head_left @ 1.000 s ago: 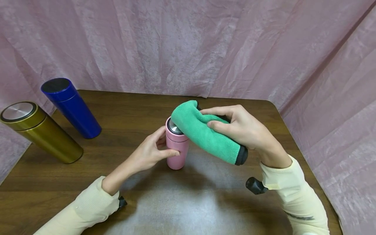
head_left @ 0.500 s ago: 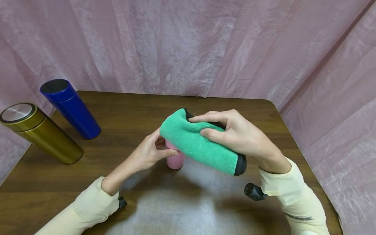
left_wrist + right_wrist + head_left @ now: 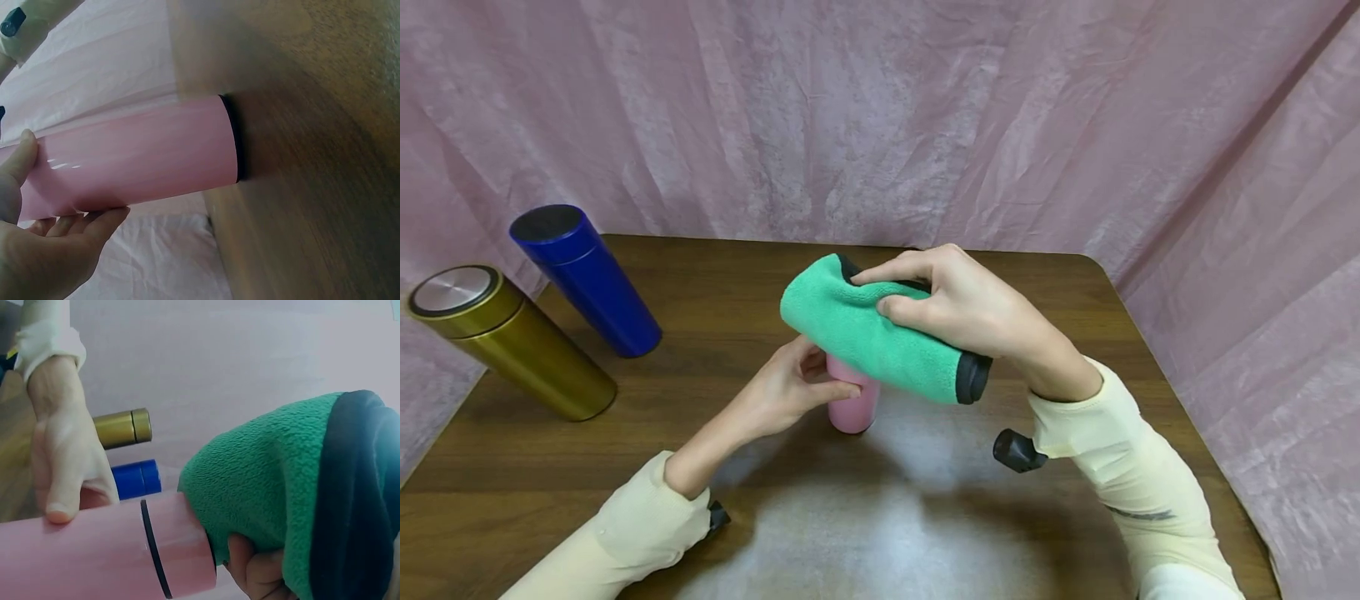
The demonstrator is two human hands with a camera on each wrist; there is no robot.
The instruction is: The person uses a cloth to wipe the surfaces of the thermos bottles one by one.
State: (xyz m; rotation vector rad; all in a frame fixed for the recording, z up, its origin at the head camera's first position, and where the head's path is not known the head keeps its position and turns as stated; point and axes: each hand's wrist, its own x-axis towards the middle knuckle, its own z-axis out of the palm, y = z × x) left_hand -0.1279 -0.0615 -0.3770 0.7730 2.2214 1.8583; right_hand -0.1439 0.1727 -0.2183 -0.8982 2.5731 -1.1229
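Note:
A pink thermos bottle (image 3: 852, 410) stands upright on the wooden table, its top hidden by cloth in the head view. My left hand (image 3: 778, 387) grips its body, thumb in front and fingers around the far side; the left wrist view shows the bottle's lower body (image 3: 144, 153) and dark base rim. My right hand (image 3: 973, 304) holds a folded green towel (image 3: 865, 333) with black edging, thumb on the near side. In the right wrist view the towel (image 3: 250, 469) lies against the bottle's lid end (image 3: 184, 544).
To the left stand a gold thermos (image 3: 527, 350) with a steel-topped lid and a blue thermos (image 3: 591, 287) with a black top. The wooden table (image 3: 760, 275) ends at a pink curtain (image 3: 880, 125) behind and to the right.
My right hand and the towel have moved left across the bottle's top, dipping and then rising, so the steel lid is now covered. My left hand keeps its grip and the bottle stays in place.

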